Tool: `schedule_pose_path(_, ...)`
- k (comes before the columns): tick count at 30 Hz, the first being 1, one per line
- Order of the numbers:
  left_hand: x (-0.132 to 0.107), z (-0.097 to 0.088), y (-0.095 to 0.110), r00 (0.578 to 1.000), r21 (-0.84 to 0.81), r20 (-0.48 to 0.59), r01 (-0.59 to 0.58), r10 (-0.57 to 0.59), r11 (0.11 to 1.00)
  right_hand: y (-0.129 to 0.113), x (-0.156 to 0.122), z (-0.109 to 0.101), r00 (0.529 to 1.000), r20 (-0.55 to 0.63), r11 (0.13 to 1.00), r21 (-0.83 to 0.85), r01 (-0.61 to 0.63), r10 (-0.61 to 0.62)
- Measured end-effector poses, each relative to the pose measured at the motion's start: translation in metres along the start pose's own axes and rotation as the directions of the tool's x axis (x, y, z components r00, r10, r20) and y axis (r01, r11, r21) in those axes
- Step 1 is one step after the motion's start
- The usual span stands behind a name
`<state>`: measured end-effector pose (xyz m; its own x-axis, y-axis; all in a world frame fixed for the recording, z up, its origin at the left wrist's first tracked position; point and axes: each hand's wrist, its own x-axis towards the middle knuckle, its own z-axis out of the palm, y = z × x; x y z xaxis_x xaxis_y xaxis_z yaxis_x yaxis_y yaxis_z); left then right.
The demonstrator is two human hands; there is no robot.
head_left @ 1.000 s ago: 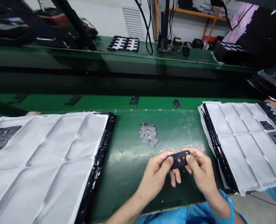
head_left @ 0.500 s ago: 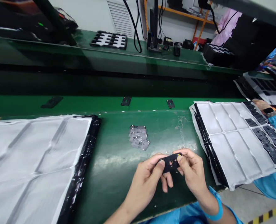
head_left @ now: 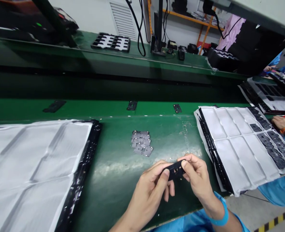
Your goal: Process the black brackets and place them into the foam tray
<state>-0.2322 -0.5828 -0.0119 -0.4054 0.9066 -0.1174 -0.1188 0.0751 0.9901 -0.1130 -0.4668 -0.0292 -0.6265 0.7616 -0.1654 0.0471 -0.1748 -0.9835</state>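
A small black plastic plate with cut-outs (head_left: 175, 170) is held tilted between both hands, above the near part of the green table (head_left: 123, 190). My left hand (head_left: 150, 190) pinches its left end between thumb and fingers. At the opposite end, my right hand (head_left: 196, 174) grips it with thumb on top; a blue band circles that wrist. Beyond the hands lies an overlapping pile of similar grey plates (head_left: 141, 143).
White-lined trays stand on the left (head_left: 36, 167) and right (head_left: 234, 141); the right one has dark plates in some compartments. Single plates (head_left: 132, 105) lie spaced along the bright green strip. At far right is a co-worker's hand (head_left: 281, 122) with a watch.
The black plate has tilted so that its face shows less, still in both hands. The co-worker's hand at the right has drawn back from the tray.
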Motion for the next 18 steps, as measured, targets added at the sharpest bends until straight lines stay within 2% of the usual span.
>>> schedule_pose_path(3,-0.0016,-0.0024,0.0017,1.000,0.048,0.004,-0.017,0.017,0.999,-0.0002,0.0007,-0.0029,0.999,0.032,1.000,0.021,-0.021,0.020)
schedule_pose_path(7,-0.0050,-0.0056,0.0032,0.999,0.079,0.019,-0.031,0.029,0.996,-0.0008,0.0005,-0.0059,0.996,0.091,1.000,-0.006,0.014,-0.014)
schedule_pose_path(14,-0.0099,-0.0058,0.0000,0.999,0.105,0.020,-0.045,0.043,0.994,0.0078,-0.0012,-0.0017,0.996,0.044,0.996,0.036,-0.081,0.080)
schedule_pose_path(18,-0.0100,-0.0067,0.0018,1.000,0.109,0.006,-0.030,0.029,0.994,0.0085,-0.0007,-0.0038,0.992,0.103,0.991,0.106,-0.079,0.068)
